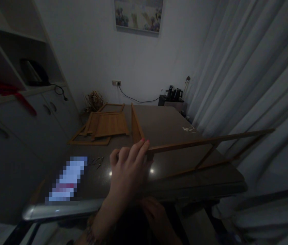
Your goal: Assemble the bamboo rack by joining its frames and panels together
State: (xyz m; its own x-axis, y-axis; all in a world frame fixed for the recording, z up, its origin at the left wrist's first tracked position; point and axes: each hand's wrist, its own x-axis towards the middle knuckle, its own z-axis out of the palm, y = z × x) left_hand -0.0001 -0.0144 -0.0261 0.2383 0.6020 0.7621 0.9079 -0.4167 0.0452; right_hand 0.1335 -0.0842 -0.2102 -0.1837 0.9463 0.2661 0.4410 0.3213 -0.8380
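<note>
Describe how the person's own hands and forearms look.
The left hand has pinkish-red nails; a dark, patterned band, apparently a bracelet, circles its forearm, where no sleeve shows. The right hand is in shadow, its nails and any wristwear too dim to make out.

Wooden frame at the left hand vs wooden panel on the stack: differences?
Build: the wooden frame has open gaps between its bars; the wooden panel has a filled face.
Pose: the wooden frame is raised up from the table; the wooden panel lies flat.
Contact: the left hand grips the wooden frame's end; neither hand touches the wooden panel.
Both look brown.
</note>
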